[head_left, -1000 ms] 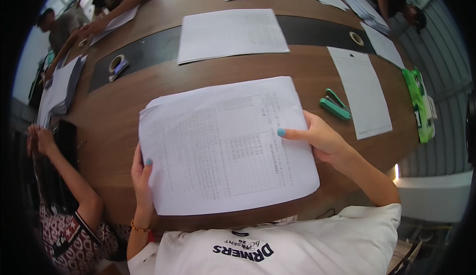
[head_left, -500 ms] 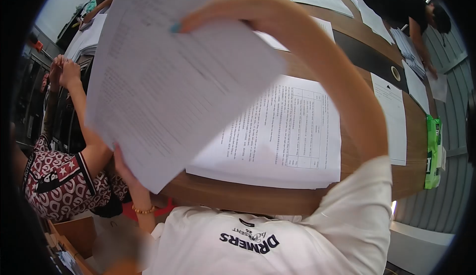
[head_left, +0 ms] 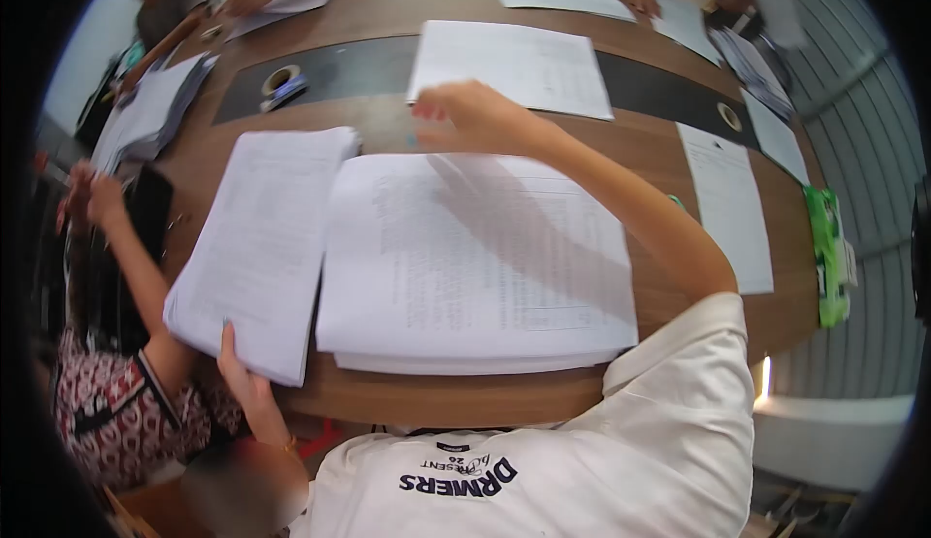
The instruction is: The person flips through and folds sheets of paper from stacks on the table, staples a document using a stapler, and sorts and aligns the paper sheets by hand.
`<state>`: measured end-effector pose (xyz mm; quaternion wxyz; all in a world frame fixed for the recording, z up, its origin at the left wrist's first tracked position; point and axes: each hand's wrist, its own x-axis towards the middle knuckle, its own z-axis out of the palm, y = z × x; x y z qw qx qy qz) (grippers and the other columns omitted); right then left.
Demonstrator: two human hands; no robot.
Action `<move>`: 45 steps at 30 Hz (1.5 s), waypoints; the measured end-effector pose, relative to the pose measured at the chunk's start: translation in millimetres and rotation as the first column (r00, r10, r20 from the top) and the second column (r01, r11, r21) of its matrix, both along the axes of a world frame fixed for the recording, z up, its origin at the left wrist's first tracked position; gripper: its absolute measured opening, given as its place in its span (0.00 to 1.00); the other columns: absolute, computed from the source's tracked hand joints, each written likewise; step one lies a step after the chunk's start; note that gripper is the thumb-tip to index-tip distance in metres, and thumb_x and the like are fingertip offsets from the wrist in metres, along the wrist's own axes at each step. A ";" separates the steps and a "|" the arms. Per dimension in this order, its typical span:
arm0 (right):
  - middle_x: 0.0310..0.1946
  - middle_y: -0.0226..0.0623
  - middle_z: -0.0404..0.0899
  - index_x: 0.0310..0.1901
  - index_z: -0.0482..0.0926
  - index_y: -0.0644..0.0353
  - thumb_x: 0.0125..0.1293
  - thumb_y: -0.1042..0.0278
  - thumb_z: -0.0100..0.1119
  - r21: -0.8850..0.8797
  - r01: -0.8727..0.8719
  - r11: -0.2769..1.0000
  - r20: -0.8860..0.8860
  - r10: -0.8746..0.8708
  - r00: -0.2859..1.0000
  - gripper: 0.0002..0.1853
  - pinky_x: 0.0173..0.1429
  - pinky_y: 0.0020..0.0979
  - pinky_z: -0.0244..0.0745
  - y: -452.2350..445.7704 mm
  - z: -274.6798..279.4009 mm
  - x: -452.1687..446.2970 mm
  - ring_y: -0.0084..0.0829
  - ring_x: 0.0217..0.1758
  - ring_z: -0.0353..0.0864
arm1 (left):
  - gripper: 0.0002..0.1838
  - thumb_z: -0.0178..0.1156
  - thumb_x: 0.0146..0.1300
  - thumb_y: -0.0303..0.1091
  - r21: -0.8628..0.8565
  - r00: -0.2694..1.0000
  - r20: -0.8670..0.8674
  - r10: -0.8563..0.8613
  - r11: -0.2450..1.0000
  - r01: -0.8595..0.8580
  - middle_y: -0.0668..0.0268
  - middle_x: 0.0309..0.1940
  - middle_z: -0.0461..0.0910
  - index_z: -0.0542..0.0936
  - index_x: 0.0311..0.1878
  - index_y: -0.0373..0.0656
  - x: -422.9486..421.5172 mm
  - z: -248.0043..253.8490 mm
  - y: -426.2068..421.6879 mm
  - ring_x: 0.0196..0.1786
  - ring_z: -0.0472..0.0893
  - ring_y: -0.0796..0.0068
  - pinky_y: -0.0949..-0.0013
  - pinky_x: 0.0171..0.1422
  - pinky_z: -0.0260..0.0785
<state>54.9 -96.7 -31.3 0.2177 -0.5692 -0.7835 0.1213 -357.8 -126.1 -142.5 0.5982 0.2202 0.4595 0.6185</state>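
My left hand (head_left: 249, 386) grips the near edge of a tall stack of printed sheets (head_left: 257, 237), thumb on top and the other fingers hidden underneath. Beside it, to the right, lies a thicker, wider stack of printed paper (head_left: 475, 286), its top sheet showing columns of text and a table. Over the far edge of that wider stack hovers my right hand (head_left: 475, 123); motion smears its fingers, and I cannot make out anything in them. The right forearm casts a shadow across the top sheet.
Farther back is another paper pile (head_left: 514, 63), and single sheets (head_left: 727, 208) lie right. A tape roll with a blue item (head_left: 283, 85), a second tape roll (head_left: 729, 116) and a green packet (head_left: 826, 257) are on the table. People with papers sit or stand around it.
The sheet raised in front of me has come down onto the left stack. My right hand has moved down from the raised sheet to above the wider stack. The view has shifted.
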 end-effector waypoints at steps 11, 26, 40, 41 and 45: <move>0.62 0.40 0.52 0.55 0.64 0.31 0.45 0.45 0.62 0.154 -0.450 0.880 0.087 0.441 0.893 0.32 0.58 0.71 0.39 -166.0 -29.7 -51.6 0.49 0.68 0.43 | 0.20 0.51 0.61 0.31 0.086 0.863 -0.504 -0.030 0.993 0.085 0.56 0.49 0.69 0.65 0.52 0.27 43.6 17.7 -38.0 0.47 0.72 0.70 0.68 0.51 0.66; 0.64 0.30 0.51 0.54 0.62 0.19 0.41 0.60 0.66 -0.084 -0.231 0.969 0.210 0.244 0.947 0.37 0.60 0.68 0.42 -249.2 -29.0 44.7 0.44 0.67 0.48 | 0.22 0.55 0.59 0.34 0.099 0.870 -0.492 -0.039 0.990 0.100 0.54 0.48 0.69 0.65 0.51 0.27 164.1 25.4 -109.3 0.46 0.71 0.69 0.68 0.51 0.65; 0.64 0.35 0.53 0.54 0.65 0.22 0.41 0.53 0.65 -0.219 -0.086 0.972 0.253 0.142 0.957 0.34 0.60 0.67 0.38 -275.5 2.0 66.8 0.49 0.67 0.47 | 0.19 0.53 0.60 0.32 0.084 0.951 -0.282 -0.123 0.985 0.152 0.58 0.45 0.70 0.66 0.50 0.29 191.1 38.9 -100.9 0.46 0.72 0.72 0.70 0.50 0.65; 0.64 0.37 0.52 0.55 0.65 0.24 0.43 0.50 0.65 -0.215 -0.056 0.975 0.189 0.098 0.977 0.33 0.60 0.67 0.38 -275.5 7.6 62.0 0.50 0.67 0.47 | 0.20 0.52 0.60 0.31 0.077 0.957 -0.262 -0.121 0.986 0.146 0.57 0.45 0.70 0.65 0.51 0.28 180.1 39.7 -93.4 0.45 0.73 0.71 0.70 0.48 0.68; 0.64 0.42 0.50 0.58 0.62 0.30 0.45 0.45 0.62 -0.168 -0.088 0.982 0.246 0.128 0.961 0.34 0.59 0.68 0.39 -258.5 9.7 34.3 0.52 0.67 0.45 | 0.22 0.51 0.59 0.31 0.080 0.958 -0.276 -0.076 0.992 0.102 0.53 0.45 0.70 0.62 0.53 0.27 137.4 40.0 -80.4 0.43 0.75 0.68 0.69 0.44 0.72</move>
